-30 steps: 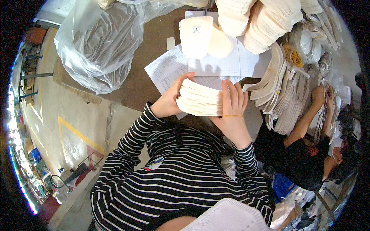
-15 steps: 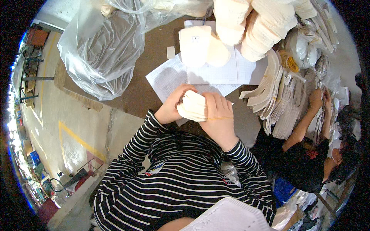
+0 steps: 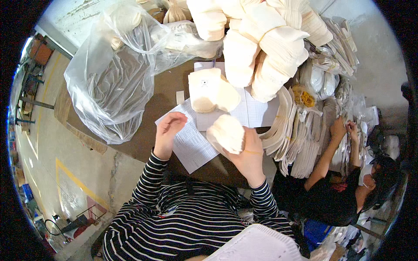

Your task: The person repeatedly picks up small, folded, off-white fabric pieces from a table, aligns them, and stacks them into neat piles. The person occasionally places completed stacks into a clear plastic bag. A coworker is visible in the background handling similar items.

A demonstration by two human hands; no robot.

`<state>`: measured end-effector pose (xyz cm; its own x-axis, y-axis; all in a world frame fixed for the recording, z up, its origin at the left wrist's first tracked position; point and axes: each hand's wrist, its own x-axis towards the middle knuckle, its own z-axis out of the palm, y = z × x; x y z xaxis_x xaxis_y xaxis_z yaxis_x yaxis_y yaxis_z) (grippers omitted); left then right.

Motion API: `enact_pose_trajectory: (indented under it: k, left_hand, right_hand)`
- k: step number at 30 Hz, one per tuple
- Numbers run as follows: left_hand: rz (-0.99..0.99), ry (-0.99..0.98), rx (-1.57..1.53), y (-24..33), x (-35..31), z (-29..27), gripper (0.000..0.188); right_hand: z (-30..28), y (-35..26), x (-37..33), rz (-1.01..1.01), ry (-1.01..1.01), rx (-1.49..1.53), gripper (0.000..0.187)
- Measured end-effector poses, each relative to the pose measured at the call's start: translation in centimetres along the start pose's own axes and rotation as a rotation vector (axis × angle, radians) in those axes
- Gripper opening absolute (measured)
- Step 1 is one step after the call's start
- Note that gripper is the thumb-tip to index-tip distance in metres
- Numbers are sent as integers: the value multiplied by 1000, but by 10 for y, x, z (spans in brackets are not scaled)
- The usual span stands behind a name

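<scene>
- Currently, the person's right hand (image 3: 249, 158), a thin yellow band around it, grips a thick stack of cream, round-ended flat pieces (image 3: 225, 134) above the near edge of the brown desk (image 3: 167, 85).
- The left hand (image 3: 169, 132) is empty, fingers loosely bent, apart from the stack and above the near edge.
- White printed paper sheets (image 3: 193, 148) lie between the hands and farther in; on them rest cream pieces with a small printed mark (image 3: 203, 93).
- A clear, crumpled plastic bag (image 3: 111, 104) covers the desk's left edge.
- Tall cream bundles (image 3: 278, 43) crowd the far right corner.
</scene>
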<state>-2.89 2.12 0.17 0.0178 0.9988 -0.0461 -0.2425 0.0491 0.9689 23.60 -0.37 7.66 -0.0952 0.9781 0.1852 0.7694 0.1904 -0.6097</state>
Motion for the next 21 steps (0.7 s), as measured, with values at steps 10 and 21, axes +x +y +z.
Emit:
enact_pose_trajectory:
  k: [10, 21]
  left_hand:
    - [-145, -256, -670, 4, 46, 78, 76]
    - [-201, -118, -767, -17, 105, 82, 64]
  right_hand:
    - [18, -52, 84, -53, 241, 433, 67]
    - [30, -36, 113, -183, 121, 317, 73]
